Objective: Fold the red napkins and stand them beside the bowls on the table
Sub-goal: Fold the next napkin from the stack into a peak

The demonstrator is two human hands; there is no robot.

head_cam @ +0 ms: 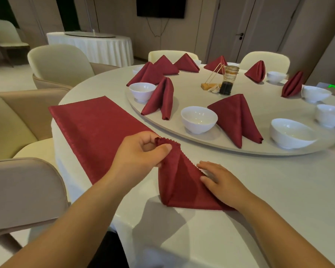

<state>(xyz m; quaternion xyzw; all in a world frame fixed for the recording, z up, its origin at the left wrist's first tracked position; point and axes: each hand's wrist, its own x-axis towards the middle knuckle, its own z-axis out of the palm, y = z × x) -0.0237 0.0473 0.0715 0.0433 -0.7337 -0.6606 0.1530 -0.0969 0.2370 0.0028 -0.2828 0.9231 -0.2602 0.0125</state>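
Note:
A red napkin (179, 182) lies partly folded into a triangle on the white table (278, 190) near me. My left hand (141, 149) pinches its top corner and lifts it. My right hand (219, 178) presses flat on the napkin's right edge. To the left, another red napkin (97, 130) lies spread flat. Several folded red napkins stand beside white bowls on the round turntable (220, 146), among them one napkin (238, 120) next to a bowl (198, 118) and another napkin (161, 97) next to a bowl (142, 91).
A dark sauce bottle (227, 82) and a wooden holder (211, 82) stand mid-turntable. More bowls (290, 133) sit on the right rim. Beige chairs (23, 192) ring the table on the left and far side. Another draped table (91, 45) stands behind.

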